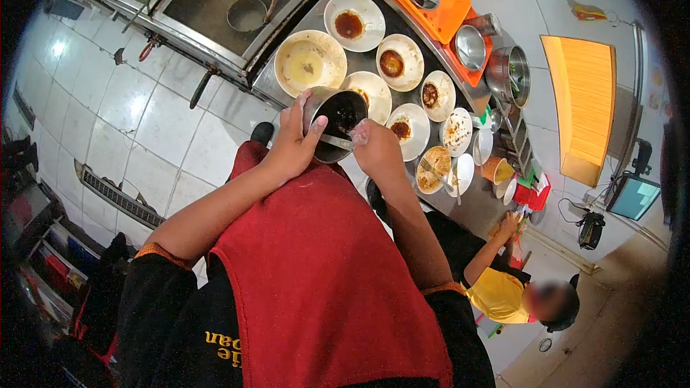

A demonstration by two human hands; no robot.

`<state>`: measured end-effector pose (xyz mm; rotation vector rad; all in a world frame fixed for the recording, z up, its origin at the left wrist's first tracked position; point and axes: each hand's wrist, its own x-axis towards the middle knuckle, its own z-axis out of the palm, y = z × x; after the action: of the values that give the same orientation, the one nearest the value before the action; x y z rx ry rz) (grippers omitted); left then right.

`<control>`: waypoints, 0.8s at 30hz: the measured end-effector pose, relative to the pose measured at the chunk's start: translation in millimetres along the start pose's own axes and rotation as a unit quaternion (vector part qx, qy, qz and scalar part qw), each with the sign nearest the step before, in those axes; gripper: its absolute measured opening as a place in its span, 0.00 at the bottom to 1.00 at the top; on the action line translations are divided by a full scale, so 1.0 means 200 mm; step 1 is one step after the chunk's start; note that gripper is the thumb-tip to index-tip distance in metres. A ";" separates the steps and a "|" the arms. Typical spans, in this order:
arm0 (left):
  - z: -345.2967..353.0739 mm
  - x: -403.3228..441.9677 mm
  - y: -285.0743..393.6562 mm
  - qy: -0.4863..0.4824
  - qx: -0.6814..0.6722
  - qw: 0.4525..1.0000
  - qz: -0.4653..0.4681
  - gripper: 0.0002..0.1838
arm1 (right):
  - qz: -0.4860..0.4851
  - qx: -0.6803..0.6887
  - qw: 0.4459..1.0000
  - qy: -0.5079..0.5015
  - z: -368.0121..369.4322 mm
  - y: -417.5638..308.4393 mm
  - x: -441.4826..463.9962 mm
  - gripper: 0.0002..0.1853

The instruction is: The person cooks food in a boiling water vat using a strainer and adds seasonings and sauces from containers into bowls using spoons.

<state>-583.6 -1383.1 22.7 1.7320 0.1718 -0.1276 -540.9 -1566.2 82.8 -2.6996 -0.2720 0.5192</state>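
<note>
In the head view, a steel container (314,108) with dark sauce (345,109) inside is tilted in front of my apron. My left hand (293,140) is wrapped round its side, thumb near the rim. My right hand (376,148) is closed at the other side of the opening, on a flat metal utensil handle (338,142) that crosses the rim; its far end is hidden. Just beyond the container, a white bowl (373,93) is partly covered by it. A larger bowl (287,57) with pale yellowish liquid stands to its left.
Several bowls with brown sauce, including one bowl (348,3), crowd the steel counter (270,80). Orange trays (438,18) and steel pots (471,49) line the back. At left is a cooking station (208,7). A co-worker in yellow (496,294) works at the right end.
</note>
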 end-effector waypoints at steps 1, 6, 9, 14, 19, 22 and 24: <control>0.00 0.00 0.00 0.003 0.004 1.000 0.000 0.33 | 0.000 0.001 1.000 0.001 0.01 0.02 0.01 0.08; -0.03 0.02 -0.04 0.004 -0.040 0.999 -0.024 0.33 | 0.076 0.333 0.940 -0.005 0.06 0.15 0.02 0.09; -0.07 0.01 -0.04 0.001 -0.073 0.997 -0.024 0.33 | 0.056 0.331 0.942 -0.023 -0.01 0.12 0.01 0.03; -0.17 0.00 -0.01 0.007 -0.101 0.994 -0.044 0.32 | 0.074 0.341 0.937 -0.030 -0.19 -0.01 0.04 0.04; -0.31 -0.08 -0.01 0.044 -0.136 0.987 -0.069 0.32 | 0.034 0.321 0.946 -0.006 -0.27 -0.06 0.16 0.05; -0.38 -0.13 -0.05 0.080 -0.140 0.985 -0.065 0.32 | 0.054 0.284 0.957 -0.012 -0.25 -0.09 0.28 0.05; -0.42 -0.16 -0.05 0.104 -0.166 0.978 -0.064 0.32 | 0.056 0.288 0.956 -0.020 -0.13 -0.02 0.40 0.05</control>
<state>-617.5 -1299.4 33.7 1.3971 0.4345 -0.0092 -459.1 -1549.8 80.9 -2.1442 0.0262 0.5798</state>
